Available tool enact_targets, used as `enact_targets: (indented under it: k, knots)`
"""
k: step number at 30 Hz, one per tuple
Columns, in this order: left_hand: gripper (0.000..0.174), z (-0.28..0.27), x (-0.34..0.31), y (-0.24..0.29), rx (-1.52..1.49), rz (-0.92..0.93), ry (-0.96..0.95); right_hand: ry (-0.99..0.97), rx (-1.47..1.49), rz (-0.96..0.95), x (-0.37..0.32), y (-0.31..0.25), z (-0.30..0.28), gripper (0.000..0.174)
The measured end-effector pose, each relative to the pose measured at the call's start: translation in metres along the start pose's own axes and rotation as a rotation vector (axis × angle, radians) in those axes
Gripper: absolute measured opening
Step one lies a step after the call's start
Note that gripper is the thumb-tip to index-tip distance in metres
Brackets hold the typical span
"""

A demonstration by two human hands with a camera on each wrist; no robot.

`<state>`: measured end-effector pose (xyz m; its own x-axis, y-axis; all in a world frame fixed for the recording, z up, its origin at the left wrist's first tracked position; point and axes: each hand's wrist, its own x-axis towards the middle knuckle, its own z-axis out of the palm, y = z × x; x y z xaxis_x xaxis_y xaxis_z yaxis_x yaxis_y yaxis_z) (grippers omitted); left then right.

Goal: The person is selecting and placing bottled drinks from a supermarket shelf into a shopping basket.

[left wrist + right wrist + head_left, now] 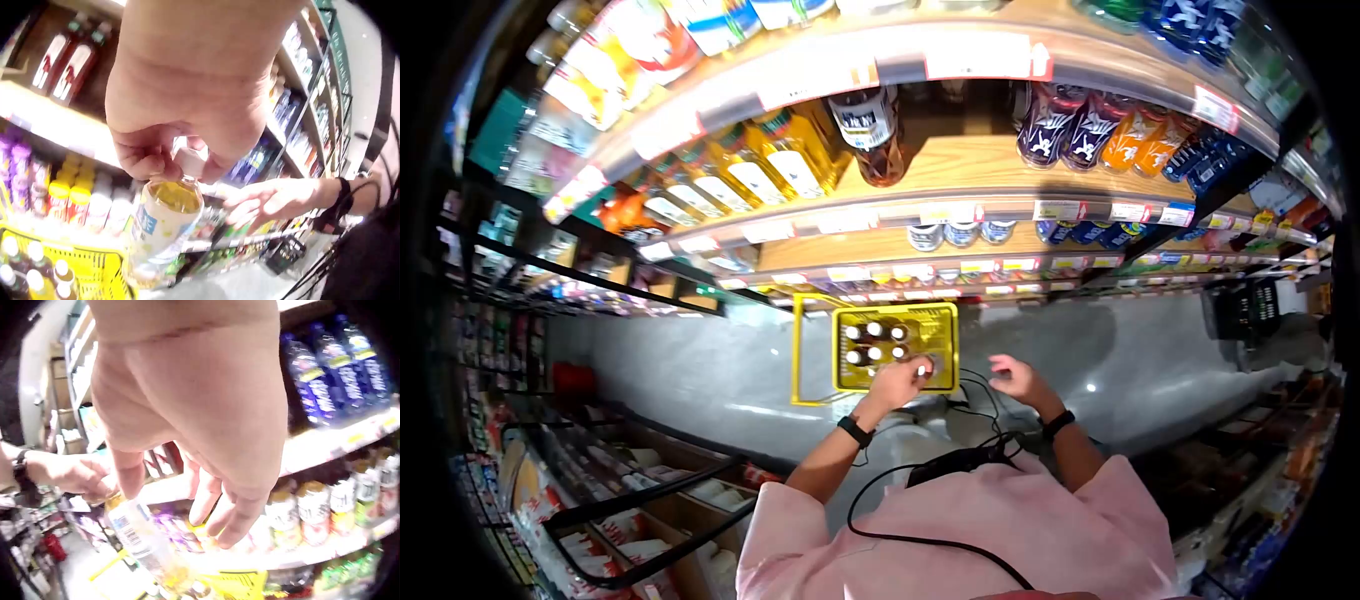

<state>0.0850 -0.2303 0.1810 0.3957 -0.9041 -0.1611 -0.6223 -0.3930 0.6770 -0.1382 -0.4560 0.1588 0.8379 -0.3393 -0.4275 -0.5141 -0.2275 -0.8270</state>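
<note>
My left hand (895, 384) pinches the white cap (190, 160) of a clear bottle of yellow drink (167, 219) with a pale label, which hangs upright from the fingers. In the head view that hand is over the near right corner of a yellow shopping basket (952, 330). Several dark bottles with white caps (874, 329) stand inside the basket. My right hand (1018, 381) is to the right of the basket, its fingers loosely bent and holding nothing. In the right wrist view the labelled bottle (136, 532) shows beyond the right thumb.
Ahead, shelves carry yellow bottles (790, 155), a large dark bottle (870, 135) and purple and orange bottles (1135, 135). A black basket (1242, 310) stands on the floor at the right. Behind on the left is a black rail (640, 490). Dark cables (990, 400) hang between the arms.
</note>
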Motion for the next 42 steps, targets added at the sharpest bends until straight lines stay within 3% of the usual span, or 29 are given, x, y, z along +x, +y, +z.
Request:
enact_targets:
  k: [1,3,4,5,7,9,10,11,13,14,15,17,20,22,23,25,26,27,28,29,31,32,35,39,40,42]
  knots:
    - [0.017,-0.033,-0.005,0.033,0.016,0.011,-0.031,-0.078,0.091,-0.173,0.004,-0.033,0.004,0.062]
    - [0.017,-0.082,-0.014,0.087,-0.103,0.02,0.033,-0.175,-0.072,-0.339,-0.01,-0.127,0.002,0.068]
    - [0.016,-0.103,-0.018,0.104,-0.173,-0.042,0.011,-0.123,-0.106,-0.458,-0.014,-0.156,0.004,0.069]
    - [0.013,-0.123,-0.024,0.13,-0.246,-0.046,0.125,-0.066,-0.144,-0.573,-0.016,-0.176,0.005,0.071]
    - [0.013,-0.149,-0.031,0.144,-0.445,0.096,0.305,0.067,-0.166,-0.61,-0.021,-0.207,0.0,0.074]
    - [0.017,-0.168,-0.035,0.16,-0.627,0.147,0.375,0.196,-0.126,-0.855,-0.02,-0.232,-0.014,0.07]
    - [0.031,-0.186,-0.044,0.171,-0.817,0.005,0.295,0.128,-0.058,-0.757,-0.026,-0.249,-0.028,0.07]
    - [0.041,-0.19,-0.047,0.179,-0.959,0.138,0.35,0.062,0.009,-0.654,-0.029,-0.262,-0.038,0.07]
    - [0.043,-0.196,-0.061,0.184,-0.729,0.165,0.491,0.183,0.162,-0.724,-0.016,-0.264,-0.051,0.067]
    - [0.042,-0.195,-0.07,0.176,-0.569,0.096,0.534,0.122,0.376,-0.729,-0.011,-0.27,-0.061,0.062]
    - [0.041,-0.188,-0.082,0.162,-0.413,0.024,0.568,0.126,0.534,-0.762,-0.008,-0.278,-0.073,0.054]
    - [0.017,-0.156,-0.101,0.102,-0.406,-0.147,0.549,0.13,0.665,-0.683,0.003,-0.294,-0.107,0.045]
    - [0.042,-0.092,-0.135,0.043,-0.111,-0.35,0.515,0.171,0.618,-0.71,0.038,-0.313,-0.145,0.04]
    - [0.047,-0.032,-0.159,-0.028,-0.206,-0.422,0.44,0.25,0.568,-0.671,0.053,-0.332,-0.155,0.037]
    - [0.046,-0.005,-0.171,-0.049,-0.315,-0.506,0.43,0.276,0.599,-0.699,0.07,-0.336,-0.158,0.04]
    - [0.045,0.039,-0.193,-0.07,-0.578,-0.646,0.37,0.538,0.34,-0.685,0.115,-0.337,-0.166,0.051]
    - [0.044,0.057,-0.203,-0.075,-0.541,-0.598,0.397,0.593,0.28,-0.688,0.128,-0.342,-0.171,0.057]
    - [0.043,0.072,-0.212,-0.085,-0.588,-0.759,0.35,0.642,0.223,-0.69,0.135,-0.35,-0.172,0.063]
    - [0.042,0.11,-0.226,-0.131,-0.519,-0.616,0.386,0.729,0.152,-0.636,0.114,-0.367,-0.17,0.065]
    - [0.043,0.106,-0.23,-0.11,-0.65,-0.878,0.334,0.795,0.06,-0.654,0.116,-0.374,-0.169,0.067]
    - [0.042,0.125,-0.245,-0.107,-0.809,-0.94,0.363,0.683,0.063,-0.596,0.133,-0.38,-0.174,0.064]
    - [0.04,0.13,-0.253,-0.108,-0.879,-0.934,0.362,0.785,0.098,-0.692,0.151,-0.379,-0.173,0.065]
    - [0.037,0.14,-0.269,-0.108,-1.006,-0.965,0.396,0.764,0.034,-0.722,0.196,-0.365,-0.179,0.064]
    - [0.034,0.15,-0.281,-0.102,-1.1,-1.043,0.446,0.482,0.005,-0.853,0.211,-0.359,-0.197,0.065]
    - [0.034,0.155,-0.284,-0.118,-1.187,-1.031,0.367,0.395,0.014,-0.689,0.205,-0.361,-0.197,0.065]
    - [0.033,0.145,-0.281,-0.099,-1.03,-1.012,0.326,0.488,-0.107,-0.698,0.174,-0.374,-0.182,0.069]
